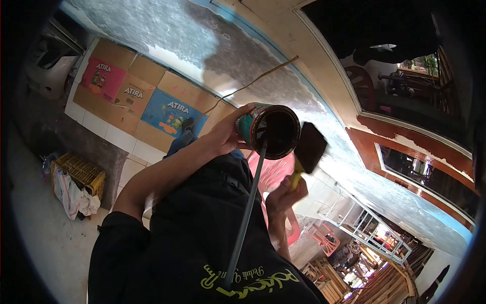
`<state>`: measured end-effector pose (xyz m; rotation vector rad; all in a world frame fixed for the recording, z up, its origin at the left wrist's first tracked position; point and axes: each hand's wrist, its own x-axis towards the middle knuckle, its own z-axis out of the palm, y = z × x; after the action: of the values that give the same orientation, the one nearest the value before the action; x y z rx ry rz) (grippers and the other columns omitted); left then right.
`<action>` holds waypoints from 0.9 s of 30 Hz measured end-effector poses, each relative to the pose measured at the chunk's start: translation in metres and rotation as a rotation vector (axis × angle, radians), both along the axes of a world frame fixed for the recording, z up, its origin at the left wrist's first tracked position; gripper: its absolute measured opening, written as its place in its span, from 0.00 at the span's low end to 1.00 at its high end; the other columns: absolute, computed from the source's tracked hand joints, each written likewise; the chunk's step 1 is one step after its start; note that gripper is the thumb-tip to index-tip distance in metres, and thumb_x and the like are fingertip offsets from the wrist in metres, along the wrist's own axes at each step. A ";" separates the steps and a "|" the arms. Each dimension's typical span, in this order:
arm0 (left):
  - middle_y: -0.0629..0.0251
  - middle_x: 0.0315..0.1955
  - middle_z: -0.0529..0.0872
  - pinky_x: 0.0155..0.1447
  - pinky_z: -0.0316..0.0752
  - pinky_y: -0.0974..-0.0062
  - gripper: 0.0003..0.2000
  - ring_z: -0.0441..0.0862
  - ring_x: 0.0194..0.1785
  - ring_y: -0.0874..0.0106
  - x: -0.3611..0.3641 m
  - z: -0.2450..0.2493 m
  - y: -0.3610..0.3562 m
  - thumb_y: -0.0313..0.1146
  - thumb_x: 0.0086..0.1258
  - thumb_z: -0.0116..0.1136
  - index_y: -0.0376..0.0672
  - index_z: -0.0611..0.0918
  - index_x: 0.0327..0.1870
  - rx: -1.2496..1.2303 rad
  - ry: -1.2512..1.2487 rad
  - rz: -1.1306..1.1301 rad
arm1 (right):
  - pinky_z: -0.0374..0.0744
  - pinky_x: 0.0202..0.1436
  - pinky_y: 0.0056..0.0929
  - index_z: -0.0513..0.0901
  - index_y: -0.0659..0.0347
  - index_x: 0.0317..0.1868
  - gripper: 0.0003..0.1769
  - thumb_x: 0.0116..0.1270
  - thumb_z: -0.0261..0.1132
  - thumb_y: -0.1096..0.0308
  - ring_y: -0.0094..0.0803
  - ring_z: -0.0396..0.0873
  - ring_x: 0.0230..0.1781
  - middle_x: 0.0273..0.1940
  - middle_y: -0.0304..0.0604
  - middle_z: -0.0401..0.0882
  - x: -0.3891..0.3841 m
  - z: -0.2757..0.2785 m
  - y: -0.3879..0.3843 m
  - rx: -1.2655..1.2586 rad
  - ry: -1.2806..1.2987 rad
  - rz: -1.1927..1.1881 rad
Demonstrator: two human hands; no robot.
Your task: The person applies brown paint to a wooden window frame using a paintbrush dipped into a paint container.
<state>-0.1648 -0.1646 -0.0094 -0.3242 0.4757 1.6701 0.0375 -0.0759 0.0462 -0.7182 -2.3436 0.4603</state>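
Observation:
My left hand point(228, 133) is wrapped round the side of a round paint can point(246, 126), whose open mouth faces the camera. Its inside is dark, so the contents are hard to make out. A long grey stick point(246, 218) runs from the can's mouth down across the front of my black shirt. Just right of the can is a wide brush point(310, 148) with dark bristles, slightly blurred. My right hand point(285, 195) grips its yellow handle, below the bristles. The bristles are close to the can's rim; whether they touch it is unclear.
Flattened cardboard point(132, 93) lies on floor tiles at upper left. A blue-grey wall point(192, 38) has window frames point(354, 91) beside it. Pink plastic chairs point(324, 239), a pale metal frame point(354, 215) and wood are at lower right. A wicker basket point(78, 171) with cloth stands left.

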 end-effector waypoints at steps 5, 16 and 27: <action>0.62 0.49 0.79 0.53 0.78 0.55 0.28 0.80 0.50 0.68 0.001 0.001 -0.002 0.58 0.65 0.51 0.47 0.73 0.58 0.000 -0.007 -0.010 | 0.68 0.32 0.22 0.59 0.70 0.53 0.18 0.72 0.51 0.66 0.27 0.65 0.27 0.38 0.49 0.66 0.013 -0.023 0.004 -0.040 -0.003 0.082; 0.63 0.50 0.78 0.53 0.78 0.55 0.28 0.79 0.51 0.67 0.002 -0.001 -0.002 0.59 0.66 0.49 0.49 0.72 0.58 0.014 0.004 -0.055 | 0.70 0.39 0.30 0.56 0.71 0.55 0.20 0.73 0.49 0.65 0.34 0.69 0.35 0.43 0.54 0.66 0.014 -0.037 0.005 -0.140 0.016 0.083; 0.62 0.49 0.78 0.54 0.77 0.54 0.29 0.78 0.52 0.66 0.006 -0.003 0.000 0.60 0.63 0.52 0.48 0.73 0.57 0.027 -0.003 -0.039 | 0.67 0.27 0.25 0.52 0.70 0.54 0.19 0.73 0.46 0.65 0.28 0.64 0.25 0.33 0.48 0.67 -0.009 -0.014 0.008 -0.027 -0.303 0.132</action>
<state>-0.1588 -0.1649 -0.0120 -0.2959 0.4542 1.6361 0.0286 -0.0675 0.0318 -0.6879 -2.6858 0.4683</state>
